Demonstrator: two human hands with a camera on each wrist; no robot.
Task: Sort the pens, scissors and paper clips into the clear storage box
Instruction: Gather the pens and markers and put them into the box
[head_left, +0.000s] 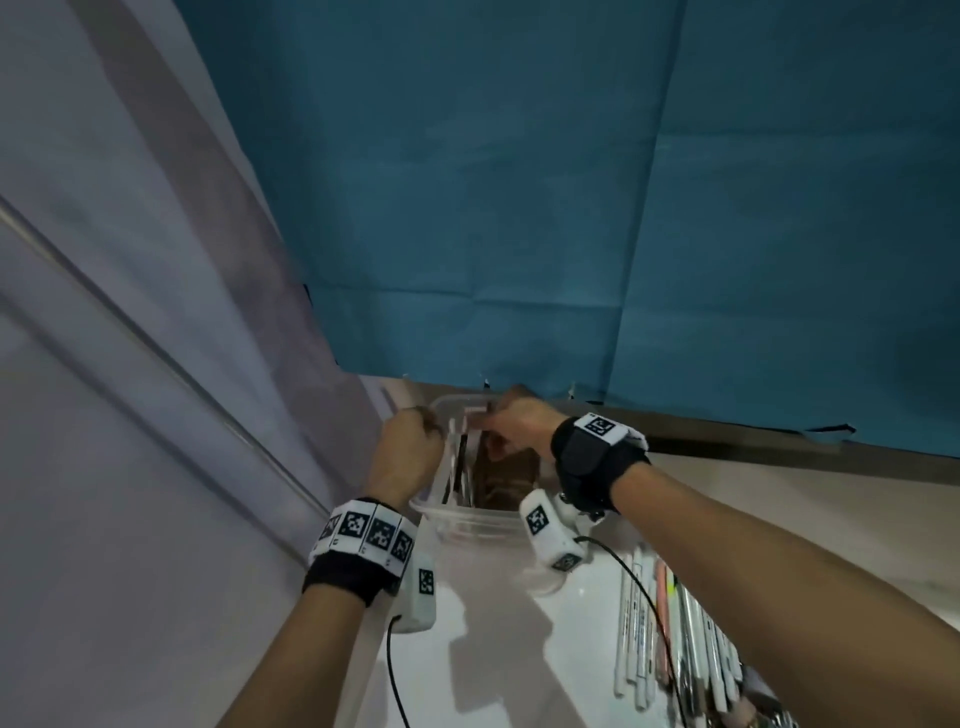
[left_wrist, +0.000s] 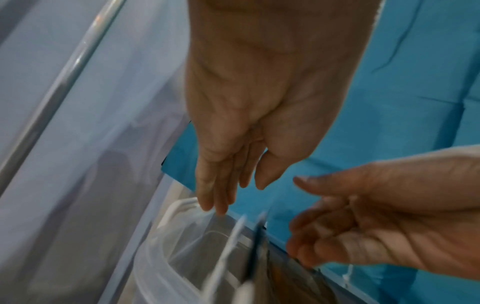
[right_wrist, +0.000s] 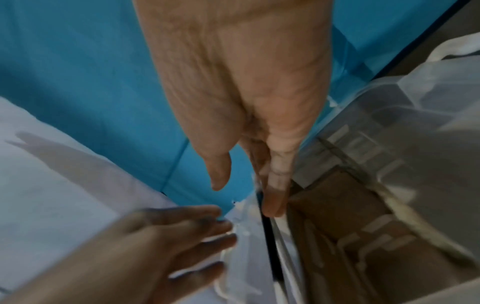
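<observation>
- Standing at the far end of the pale counter, the clear storage box is the landmark for all that follows; it sits close under a blue cloth hung on the wall behind it.
- Inside the box, several pens lean upright against its left wall, white barrels with one dark barrel among them; a brown cardboard divider fills the box's right part.
- Over the box's left rim, the left hand hovers; the left wrist view shows its grip spread, fingers straight and pointing down at the rim, holding nothing.
- Over the box's far rim, the right hand reaches in; the right wrist view shows its fingers lying straight along the tops of the leaning pens, touching the dark one, thumb held apart.
- Whether that grip pinches a pen cannot be told, as the frames are blurred.
- On the counter to the right of the box and nearer the person, a row of loose pens lies side by side.
- Left of the box hangs a pale curtain.
</observation>
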